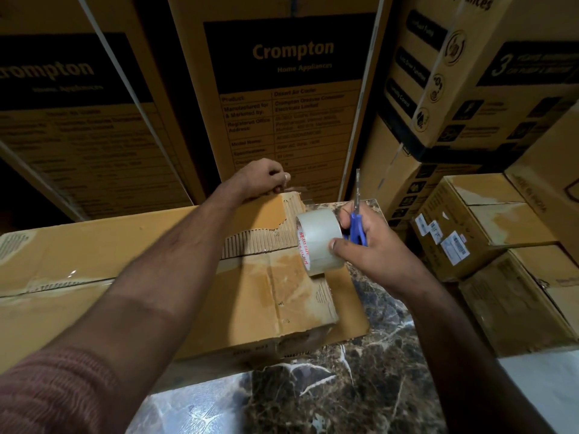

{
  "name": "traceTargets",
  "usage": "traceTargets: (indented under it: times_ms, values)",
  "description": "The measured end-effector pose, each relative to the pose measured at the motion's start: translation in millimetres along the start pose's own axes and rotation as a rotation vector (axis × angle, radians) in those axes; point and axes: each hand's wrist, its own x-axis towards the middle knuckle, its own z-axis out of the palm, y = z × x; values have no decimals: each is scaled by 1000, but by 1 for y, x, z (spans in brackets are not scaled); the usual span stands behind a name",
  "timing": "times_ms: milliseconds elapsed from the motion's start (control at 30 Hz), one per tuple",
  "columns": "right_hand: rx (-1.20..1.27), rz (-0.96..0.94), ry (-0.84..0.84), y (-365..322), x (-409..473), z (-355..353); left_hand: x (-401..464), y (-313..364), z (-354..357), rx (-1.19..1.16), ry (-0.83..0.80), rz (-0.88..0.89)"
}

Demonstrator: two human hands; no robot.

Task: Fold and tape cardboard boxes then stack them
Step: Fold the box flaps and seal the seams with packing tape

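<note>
A worn brown cardboard box (131, 245) lies flat on a dark marble surface (329, 389), its top flaps closed with a torn, corrugated patch near the far right corner. My left hand (266, 178) grips the far edge of the box and pinches the end of a clear tape strip there. My right hand (369, 242) holds a roll of clear packing tape (318, 242) over the box's right end, together with blue-handled scissors (357, 220) whose blades point up.
Tall printed Crompton cartons (291, 89) stand close behind the box. More cartons are stacked at the right (488, 98), with smaller labelled boxes (476, 227) beside the marble surface. A white surface (545, 389) shows at the lower right.
</note>
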Motion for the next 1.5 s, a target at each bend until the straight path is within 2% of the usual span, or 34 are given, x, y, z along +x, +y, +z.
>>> traceTargets:
  times_ms: [100,167,333,467,533,700,833,933,1033,1167,1233,1300,1367,1500]
  values:
    - [20,0,10,1,0,-1,-11,10,-3,70,-136,47]
    - [-3,6,15,0,0,1,-17,11,-2,134,-124,48]
    - [-57,22,61,-3,-4,6,-25,22,5,474,-105,32]
    - [10,60,73,5,-16,9,-34,26,15,277,-179,-87]
    - [14,85,73,9,-21,14,-38,24,22,219,-88,-108]
    - [44,133,120,6,-23,22,-45,26,37,364,201,-233]
    - [108,149,31,-5,-45,16,-48,40,49,448,361,-139]
    - [35,124,21,-9,-56,15,-51,42,49,443,343,-78]
    - [46,135,1,-8,-60,15,-56,39,48,389,281,-88]
    - [38,127,-1,-3,-65,11,-65,48,25,270,13,-145]
    - [36,130,6,-2,-64,10,-72,52,20,340,-76,-172]
    - [44,127,18,0,-64,9,-76,55,28,430,-65,-166]
    - [26,118,41,-1,-64,8,-78,56,40,483,23,-144]
    - [-62,78,27,-4,-66,5,-87,52,56,425,195,-59]
